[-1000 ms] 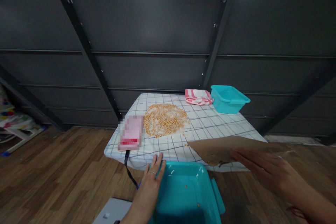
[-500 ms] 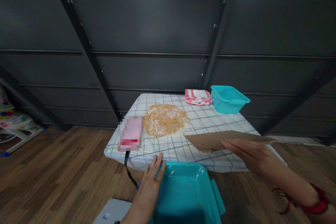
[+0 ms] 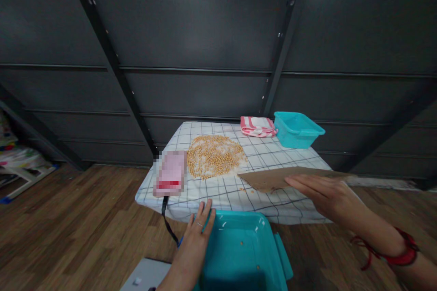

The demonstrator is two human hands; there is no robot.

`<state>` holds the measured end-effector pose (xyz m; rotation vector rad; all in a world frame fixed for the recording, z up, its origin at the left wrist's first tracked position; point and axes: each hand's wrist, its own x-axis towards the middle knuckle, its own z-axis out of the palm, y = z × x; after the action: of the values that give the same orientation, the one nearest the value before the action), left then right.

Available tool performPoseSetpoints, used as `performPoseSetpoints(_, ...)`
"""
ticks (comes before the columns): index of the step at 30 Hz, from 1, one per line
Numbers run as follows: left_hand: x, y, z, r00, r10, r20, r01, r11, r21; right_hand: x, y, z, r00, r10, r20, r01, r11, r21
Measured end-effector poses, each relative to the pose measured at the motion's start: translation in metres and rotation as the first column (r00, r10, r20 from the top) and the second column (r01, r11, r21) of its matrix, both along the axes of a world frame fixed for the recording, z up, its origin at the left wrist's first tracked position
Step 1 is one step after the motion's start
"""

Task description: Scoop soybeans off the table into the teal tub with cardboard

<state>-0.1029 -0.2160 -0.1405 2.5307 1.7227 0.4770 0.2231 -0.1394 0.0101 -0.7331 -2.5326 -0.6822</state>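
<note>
My right hand (image 3: 327,195) grips a flat piece of brown cardboard (image 3: 266,179), held low over the right part of the table with its lower edge towards the cloth. Fingers apart, my left hand (image 3: 196,236) rests on the left rim of a large teal plastic tub (image 3: 235,254) in front of the table edge. A few yellow beans lie on the tub's floor. On the checked cloth (image 3: 218,191) spreads a round heap of yellow beans (image 3: 215,157) mixed with white grains or powder. A few loose beans lie by the cardboard's left end.
A smaller turquoise basket (image 3: 297,132) stands at the table's back right, beside a folded red-and-white striped cloth (image 3: 257,126). A blurred pink item (image 3: 170,173) lies at the left with a black strap. Behind the table rises a dark panelled wall (image 3: 191,27).
My right hand and the cardboard have shifted slightly left and up, uncovering a few loose beans. My left hand stays on the tub's rim.
</note>
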Motion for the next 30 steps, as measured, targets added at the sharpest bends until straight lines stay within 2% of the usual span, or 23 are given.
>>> performPoseSetpoints(4,0.000,0.000,0.003,1.000,-0.014,0.014,0.014,1.000,0.009,-0.008,0.001,0.000,1.000,0.002,0.027,-0.001,1.000,-0.020)
performPoseSetpoints(9,0.001,-0.001,0.005,0.999,-0.014,0.042,0.014,1.000,0.008,-0.009,-0.008,0.006,0.999,0.029,0.039,-0.025,0.993,-0.114)
performPoseSetpoints(15,0.001,0.000,0.003,0.999,-0.023,0.034,0.023,1.000,0.008,-0.004,-0.025,0.009,0.995,0.091,0.035,-0.092,0.995,0.024)
performPoseSetpoints(22,0.000,0.000,0.000,1.000,-0.005,0.019,0.005,1.000,-0.016,0.002,-0.026,0.008,0.999,0.038,-0.003,-0.038,0.999,-0.028)
performPoseSetpoints(30,0.002,0.000,0.004,1.000,-0.023,0.005,0.023,1.000,0.018,-0.002,-0.025,0.003,0.998,0.055,0.016,-0.055,0.998,0.038)
